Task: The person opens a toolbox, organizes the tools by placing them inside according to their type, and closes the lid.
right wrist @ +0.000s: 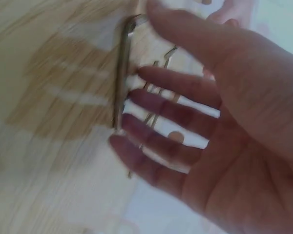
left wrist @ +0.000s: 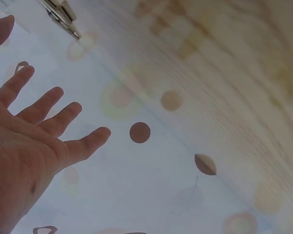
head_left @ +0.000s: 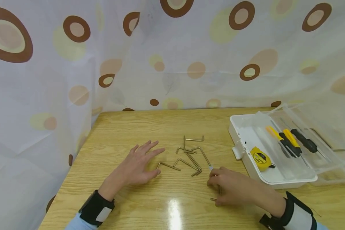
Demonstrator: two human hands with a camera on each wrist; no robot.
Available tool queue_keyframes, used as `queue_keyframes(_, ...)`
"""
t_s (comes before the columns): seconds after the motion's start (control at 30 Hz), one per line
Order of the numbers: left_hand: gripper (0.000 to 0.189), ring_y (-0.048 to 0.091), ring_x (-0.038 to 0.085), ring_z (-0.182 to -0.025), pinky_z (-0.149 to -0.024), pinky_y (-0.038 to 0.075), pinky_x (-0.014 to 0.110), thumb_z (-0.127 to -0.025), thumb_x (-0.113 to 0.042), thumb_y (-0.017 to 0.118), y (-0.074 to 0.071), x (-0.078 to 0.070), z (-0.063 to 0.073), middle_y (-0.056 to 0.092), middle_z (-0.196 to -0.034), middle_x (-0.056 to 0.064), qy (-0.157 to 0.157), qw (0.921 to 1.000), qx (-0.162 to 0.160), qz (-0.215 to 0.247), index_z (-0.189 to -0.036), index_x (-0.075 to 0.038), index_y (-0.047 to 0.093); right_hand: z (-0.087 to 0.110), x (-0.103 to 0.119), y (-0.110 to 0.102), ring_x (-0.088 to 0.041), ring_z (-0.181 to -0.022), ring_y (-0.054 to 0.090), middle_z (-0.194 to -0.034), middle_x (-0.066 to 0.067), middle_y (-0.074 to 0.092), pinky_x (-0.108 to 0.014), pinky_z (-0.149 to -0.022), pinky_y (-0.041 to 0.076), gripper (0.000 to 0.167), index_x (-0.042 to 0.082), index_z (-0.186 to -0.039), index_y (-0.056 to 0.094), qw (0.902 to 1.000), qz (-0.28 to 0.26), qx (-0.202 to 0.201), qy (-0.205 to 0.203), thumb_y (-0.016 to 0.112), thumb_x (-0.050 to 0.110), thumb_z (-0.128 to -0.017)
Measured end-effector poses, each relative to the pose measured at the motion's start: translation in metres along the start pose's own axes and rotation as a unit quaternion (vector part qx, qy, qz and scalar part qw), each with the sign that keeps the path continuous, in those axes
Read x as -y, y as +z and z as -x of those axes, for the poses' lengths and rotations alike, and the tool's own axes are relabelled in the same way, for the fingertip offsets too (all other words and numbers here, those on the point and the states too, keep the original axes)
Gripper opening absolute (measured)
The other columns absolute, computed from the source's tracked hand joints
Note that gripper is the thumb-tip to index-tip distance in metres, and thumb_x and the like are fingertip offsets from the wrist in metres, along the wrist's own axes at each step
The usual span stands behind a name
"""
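My left hand (head_left: pixel 139 164) is spread with its fingers apart, its thumb close beside a hex key (head_left: pixel 170 166). In the left wrist view that hand (left wrist: pixel 34 131) has palm and fingers extended. On the right, my right hand (head_left: pixel 233 187) is low over the table, and its fingers partly hide another L-shaped hex key (head_left: pixel 213 199). In the right wrist view, nearly straight fingertips lie along the long arm of this hex key (right wrist: pixel 122 73), with the thumb near its bend. Several more brass-coloured hex keys (head_left: pixel 194 161) lie in a loose cluster between the hands.
At the right stands a white toolbox (head_left: pixel 238 127) with its clear lid (head_left: pixel 327 134) swung open. A yellow tape measure (head_left: pixel 260 158) sits inside; screwdrivers (head_left: pixel 303 140) with black and yellow handles show through the lid. A patterned curtain (head_left: pixel 172 41) borders the wooden table (head_left: pixel 132 127) behind and left.
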State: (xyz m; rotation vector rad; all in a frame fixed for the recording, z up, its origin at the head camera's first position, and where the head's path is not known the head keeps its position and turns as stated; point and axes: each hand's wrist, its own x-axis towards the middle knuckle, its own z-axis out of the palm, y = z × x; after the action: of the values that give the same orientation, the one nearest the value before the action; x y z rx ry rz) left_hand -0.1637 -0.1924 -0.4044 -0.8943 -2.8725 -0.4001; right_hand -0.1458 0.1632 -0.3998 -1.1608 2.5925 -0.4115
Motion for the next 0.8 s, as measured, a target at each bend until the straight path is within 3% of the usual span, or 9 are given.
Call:
queue_keyframes(0.17, 0.066, 0.037, 0.039, -0.151, -0.111, 0.033, 0.074, -0.093, -0.040, 0.070, 0.000, -0.001, -0.001, 0.039, -0.164, 0.013, 0.004, 1.0000, 0.000, -0.001, -0.153, -0.023, 0.049, 0.006, -0.004, 0.001, 0.001, -0.081, 0.048, -0.084, 0.017, 0.060, -0.022, -0.071, 0.046, 0.010, 0.022, -0.086, 0.075, 0.9990, -0.011, 0.003, -0.043, 0.084, 0.018, -0.082)
queue_keyframes(0.27, 0.067, 0.037, 0.039, -0.151, -0.111, 0.033, 0.074, -0.092, -0.042, 0.070, -0.001, -0.002, -0.002, 0.039, -0.164, 0.012, 0.009, 1.0000, 0.001, -0.003, -0.153, -0.023, 0.049, 0.007, -0.004, 0.002, 0.003, -0.073, 0.040, -0.072, 0.018, 0.050, -0.018, -0.065, 0.038, 0.022, 0.024, -0.070, 0.066, 0.9984, -0.008, 0.002, -0.056, 0.079, 0.011, -0.081)
queue_keyframes(0.37, 0.068, 0.037, 0.039, -0.152, -0.111, 0.034, 0.073, -0.092, -0.042, 0.071, -0.002, -0.003, -0.003, 0.039, -0.164, 0.012, 0.015, 0.9999, 0.000, -0.003, -0.153, -0.023, 0.049, 0.005, -0.001, 0.004, 0.002, -0.068, 0.036, -0.066, 0.017, 0.042, -0.016, -0.061, 0.034, 0.027, 0.023, -0.062, 0.057, 0.9979, 0.015, -0.014, -0.062, 0.075, 0.007, -0.074)
queue_keyframes(0.47, 0.067, 0.037, 0.040, -0.151, -0.111, 0.033, 0.074, -0.092, -0.042, 0.071, -0.003, -0.003, -0.004, 0.038, -0.164, 0.012, 0.018, 0.9998, 0.001, 0.000, -0.153, -0.023, 0.049, 0.003, 0.002, 0.007, 0.002, -0.064, 0.035, -0.064, 0.016, 0.041, -0.016, -0.057, 0.034, 0.028, 0.022, -0.062, 0.053, 0.9969, 0.034, -0.037, -0.060, 0.074, 0.005, -0.070)
queue_keyframes(0.63, 0.067, 0.038, 0.041, -0.150, -0.110, 0.034, 0.075, -0.092, -0.040, 0.071, -0.004, -0.005, -0.003, 0.040, -0.163, 0.013, 0.016, 0.9999, 0.001, 0.000, -0.153, -0.023, 0.050, 0.001, 0.002, 0.009, 0.005, -0.060, 0.034, -0.064, 0.017, 0.042, -0.016, -0.055, 0.033, 0.027, 0.021, -0.075, 0.055, 0.9952, 0.034, -0.066, -0.063, 0.072, 0.000, -0.071)
queue_keyframes(0.8, 0.067, 0.039, 0.041, -0.150, -0.109, 0.035, 0.074, -0.092, -0.040, 0.072, -0.005, -0.005, -0.002, 0.041, -0.163, 0.013, 0.017, 0.9998, -0.002, -0.009, -0.152, -0.023, 0.050, 0.001, -0.001, 0.009, 0.006, -0.065, 0.037, -0.071, 0.015, 0.052, -0.015, -0.058, 0.037, 0.020, 0.016, -0.085, 0.067, 0.9929, 0.018, -0.089, -0.077, 0.071, -0.002, -0.077)
